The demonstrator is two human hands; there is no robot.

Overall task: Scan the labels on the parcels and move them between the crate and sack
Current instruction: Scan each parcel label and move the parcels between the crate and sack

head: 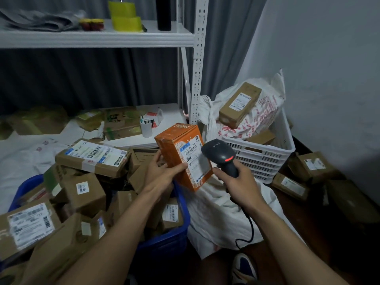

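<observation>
Parcel stockroom: metal shelving (197, 58), piled labelled boxes (90, 159)

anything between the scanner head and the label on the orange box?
Nothing visible. The left hand holds the orange cardboard box with its white shipping label turned toward the black handheld scanner in the right hand. The scanner's head sits right beside the label; the left fingertips grip only the label's left edge.

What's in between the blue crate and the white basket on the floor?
In the head view, a crumpled white sack lies between the blue crate and the white basket. Above it, the left hand holds an orange box; the right hand holds a scanner.
</observation>
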